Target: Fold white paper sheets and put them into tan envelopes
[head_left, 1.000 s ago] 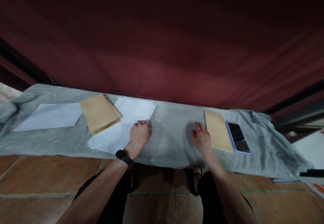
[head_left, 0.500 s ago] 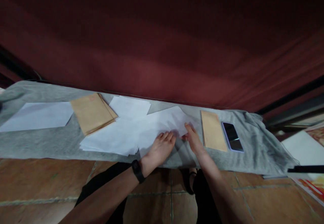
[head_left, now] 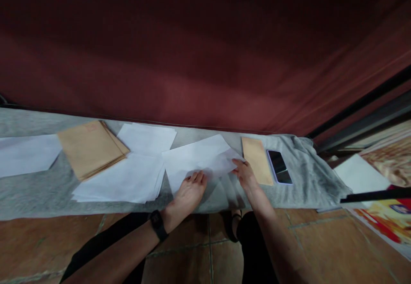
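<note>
Paper, one loose white rectangular sheet (head_left: 199, 155), lies between your hands over the soft grey cloth (head_left: 303, 162), right of the flat white paper stack (head_left: 125, 179). Your right hand (head_left: 244, 174) pinches its right corner; your left hand (head_left: 190, 188) touches its near edge, whether gripping, I cannot tell.

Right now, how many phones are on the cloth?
1: the phone lies right of the brown envelope near the right hand. Any under the white papers would be hidden.

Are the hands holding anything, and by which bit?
The right hand holds a white sheet by its right-hand end. The left hand touches the sheet's near edge; whether it grips cannot be told.
</note>
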Available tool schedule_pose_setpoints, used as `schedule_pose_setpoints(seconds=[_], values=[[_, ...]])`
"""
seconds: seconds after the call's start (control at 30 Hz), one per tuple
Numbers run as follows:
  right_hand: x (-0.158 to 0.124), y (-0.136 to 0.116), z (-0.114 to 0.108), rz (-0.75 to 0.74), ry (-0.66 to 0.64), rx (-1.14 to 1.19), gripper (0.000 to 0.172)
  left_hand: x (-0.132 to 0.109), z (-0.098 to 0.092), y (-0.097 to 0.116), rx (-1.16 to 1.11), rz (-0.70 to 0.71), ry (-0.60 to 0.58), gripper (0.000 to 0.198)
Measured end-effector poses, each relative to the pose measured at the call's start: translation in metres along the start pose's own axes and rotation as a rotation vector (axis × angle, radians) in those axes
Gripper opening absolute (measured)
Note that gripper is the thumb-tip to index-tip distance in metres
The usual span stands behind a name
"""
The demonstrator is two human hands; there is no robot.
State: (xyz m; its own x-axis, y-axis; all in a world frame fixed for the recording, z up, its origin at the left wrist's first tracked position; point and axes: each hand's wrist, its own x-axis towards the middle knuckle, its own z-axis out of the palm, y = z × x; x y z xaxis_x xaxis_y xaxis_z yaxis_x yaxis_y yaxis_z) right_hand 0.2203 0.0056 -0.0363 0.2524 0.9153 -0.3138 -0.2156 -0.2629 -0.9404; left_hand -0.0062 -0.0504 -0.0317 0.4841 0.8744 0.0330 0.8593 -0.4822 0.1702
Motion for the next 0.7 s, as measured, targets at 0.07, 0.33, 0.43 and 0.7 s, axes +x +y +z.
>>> schedule_pose_setpoints(seconds=[0.07,0.33,0.43,0.7], values=[[-0.005,0.001,0.006,0.037,-0.079,0.026,0.037,0.001,-0.003,0.008,-0.004,-0.023,0.014,0.047],[-0.015,0.005,0.022,0.062,-0.217,0.061,0.034,0.011,-0.027,0.01,-0.337,-0.081,0.124,0.033],[-0.012,-0.004,0.015,0.078,-0.228,0.036,0.036,0.022,-0.032,-0.023,-0.347,-0.224,0.363,0.043],[-0.006,-0.022,0.006,0.111,-0.339,0.003,0.039,0.033,-0.026,-0.069,-1.386,-0.735,0.09,0.057]])
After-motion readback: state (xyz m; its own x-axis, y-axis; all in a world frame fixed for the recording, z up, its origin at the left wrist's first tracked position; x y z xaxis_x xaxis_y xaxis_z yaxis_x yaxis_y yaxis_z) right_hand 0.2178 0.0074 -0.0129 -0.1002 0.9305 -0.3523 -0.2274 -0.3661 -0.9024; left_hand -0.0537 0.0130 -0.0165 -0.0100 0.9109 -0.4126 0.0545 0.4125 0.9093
